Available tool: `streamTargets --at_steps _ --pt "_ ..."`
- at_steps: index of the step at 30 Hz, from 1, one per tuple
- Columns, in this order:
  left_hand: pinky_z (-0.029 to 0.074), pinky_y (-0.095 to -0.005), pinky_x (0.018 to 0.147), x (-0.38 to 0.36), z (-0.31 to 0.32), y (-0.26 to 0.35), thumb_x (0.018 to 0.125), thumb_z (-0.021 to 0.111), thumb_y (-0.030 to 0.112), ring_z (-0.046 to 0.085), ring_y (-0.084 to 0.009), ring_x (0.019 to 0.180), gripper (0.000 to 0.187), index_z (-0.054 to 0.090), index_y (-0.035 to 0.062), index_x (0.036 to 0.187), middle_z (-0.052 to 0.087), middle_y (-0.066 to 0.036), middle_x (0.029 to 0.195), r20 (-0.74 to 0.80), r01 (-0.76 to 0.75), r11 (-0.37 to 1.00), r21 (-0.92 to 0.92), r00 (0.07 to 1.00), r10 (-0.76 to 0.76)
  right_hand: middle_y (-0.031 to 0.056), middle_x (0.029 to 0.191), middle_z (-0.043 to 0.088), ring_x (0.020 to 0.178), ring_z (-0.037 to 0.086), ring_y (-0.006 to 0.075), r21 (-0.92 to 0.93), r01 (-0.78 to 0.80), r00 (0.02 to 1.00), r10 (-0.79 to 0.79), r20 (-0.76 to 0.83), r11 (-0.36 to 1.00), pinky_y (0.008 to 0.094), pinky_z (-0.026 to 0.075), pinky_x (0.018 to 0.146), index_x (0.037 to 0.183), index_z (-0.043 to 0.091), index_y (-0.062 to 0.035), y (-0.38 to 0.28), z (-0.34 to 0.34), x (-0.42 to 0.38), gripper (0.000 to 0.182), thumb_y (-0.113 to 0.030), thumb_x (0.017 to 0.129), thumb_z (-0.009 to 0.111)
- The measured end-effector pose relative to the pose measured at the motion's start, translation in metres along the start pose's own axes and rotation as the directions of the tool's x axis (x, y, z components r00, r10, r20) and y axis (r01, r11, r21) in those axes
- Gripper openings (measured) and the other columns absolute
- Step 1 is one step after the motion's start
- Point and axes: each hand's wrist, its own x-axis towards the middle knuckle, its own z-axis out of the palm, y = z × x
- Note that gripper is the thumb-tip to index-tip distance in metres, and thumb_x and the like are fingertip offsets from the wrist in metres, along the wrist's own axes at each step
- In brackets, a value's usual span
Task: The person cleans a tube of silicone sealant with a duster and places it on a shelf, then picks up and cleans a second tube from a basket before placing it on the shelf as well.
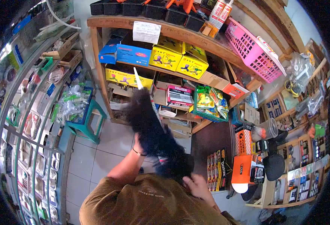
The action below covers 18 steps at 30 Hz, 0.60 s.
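A dark, shaggy feather duster (155,129) stretches diagonally across the middle of the head view, blurred in places. A white pointed tip (137,78) sticks out past its upper end, and a thin striped strip shows along its side. My left hand (137,145), with a dark band at the wrist, is closed on the duster from the left; most of its fingers are hidden behind the dark bristles. At the lower right end, my right hand (197,185) has its fingers curled against the duster, partly covered by it.
Ahead stands a wooden shelf (210,45) with yellow boxes (167,56), a blue box (134,55) and a pink basket (253,50). A glass display case (30,131) runs along the left. A green stool (92,120) stands beside it. Orange boxes (245,168) are at right.
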Motion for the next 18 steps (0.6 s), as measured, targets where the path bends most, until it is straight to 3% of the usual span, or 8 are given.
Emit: streamTargets --at_steps 1,3,5,6,7,9,14,18 --pt "0.046 -0.0381 0.075 -0.009 0.017 0.02 0.087 0.032 0.05 0.055 -0.0238 0.085 0.052 0.045 0.007 0.112 0.056 -0.008 0.097 -0.009 0.125 0.807 -0.577 0.987 -0.159 0.0149 0.053 0.046 0.046 0.045 0.0212 0.114 -0.09 0.994 0.096 -0.055 0.989 0.0333 0.037 0.047 0.068 0.047 0.0004 0.0 0.002 0.001 0.037 -0.033 0.084 0.052" --pt "0.045 -0.0377 0.077 0.003 -0.028 -0.012 0.086 0.03 0.052 0.054 -0.0247 0.089 0.053 0.045 0.0073 0.112 0.055 -0.008 0.1 0.278 0.13 0.845 -0.518 0.96 0.022 0.0185 0.052 0.044 0.045 0.045 0.0267 0.147 -0.11 0.992 0.118 -0.045 0.983 0.0354 0.037 0.046 0.069 0.046 0.0017 -0.013 -0.001 0.0 0.037 -0.032 0.084 0.052" --pt "0.046 -0.0318 0.075 -0.006 0.005 0.017 0.088 0.03 0.048 0.055 -0.0209 0.085 0.051 0.045 0.0058 0.111 0.055 -0.008 0.095 0.009 0.117 0.798 -0.591 0.99 -0.138 0.0189 0.052 0.046 0.045 0.045 0.0295 -0.236 0.119 0.992 -0.107 0.063 0.965 0.0354 0.038 0.046 0.069 0.047 0.0015 -0.014 0.0 -0.002 0.038 -0.032 0.084 0.052" --pt "0.044 -0.0334 0.079 0.015 -0.054 -0.04 0.089 0.03 0.047 0.054 -0.0204 0.09 0.05 0.044 0.005 0.113 0.054 -0.009 0.1 0.268 -0.089 0.991 -0.096 0.957 0.112 0.0208 0.054 0.047 0.045 0.045 0.0332 -0.208 0.156 0.982 -0.13 0.135 0.966 0.0369 0.038 0.045 0.068 0.047 0.0018 -0.016 0.0 -0.003 0.038 -0.033 0.083 0.053" --pt "0.042 -0.0334 0.084 0.018 -0.053 -0.031 0.089 0.03 0.045 0.051 -0.0189 0.096 0.048 0.043 0.0051 0.114 0.053 -0.009 0.103 0.429 0.122 0.845 -0.521 0.893 0.136 0.0208 0.054 0.047 0.045 0.045 0.0332 -0.207 0.154 0.982 -0.127 0.136 0.966 0.0369 0.038 0.045 0.068 0.047 0.0018 -0.017 0.001 -0.002 0.038 -0.033 0.083 0.053" --pt "0.043 -0.0338 0.081 -0.007 -0.019 0.009 0.089 0.031 0.046 0.053 -0.0193 0.09 0.049 0.043 0.0057 0.114 0.054 -0.008 0.099 0.027 0.125 0.829 -0.545 0.991 -0.132 0.0208 0.053 0.045 0.044 0.044 0.0327 -0.029 -0.063 0.998 0.063 0.017 0.998 0.0377 0.036 0.044 0.068 0.047 0.0018 -0.02 0.002 0.001 0.036 -0.03 0.082 0.055" --pt "0.047 -0.04 0.073 0.01 -0.04 -0.01 0.089 0.032 0.042 0.055 -0.0231 0.085 0.044 0.043 0.0062 0.112 0.055 -0.009 0.099 0.437 0.254 0.77 -0.585 0.899 0.036 0.0181 0.051 0.042 0.043 0.044 0.0279 -0.127 0.246 0.956 -0.219 0.195 0.961 0.0368 0.035 0.043 0.064 0.045 0.0 -0.025 0.007 -0.005 0.035 -0.028 0.082 0.056" --pt "0.048 -0.0365 0.073 -0.006 -0.001 0.02 0.089 0.026 0.047 0.055 -0.0232 0.086 0.05 0.042 0.0075 0.115 0.053 -0.009 0.105 0.024 0.128 0.795 -0.593 0.99 -0.141 0.0195 0.053 0.044 0.044 0.042 0.028 0.057 -0.123 0.99 0.126 -0.057 0.991 0.0366 0.036 0.044 0.065 0.047 0.0002 -0.023 0.012 0.0 0.034 -0.028 0.081 0.057"
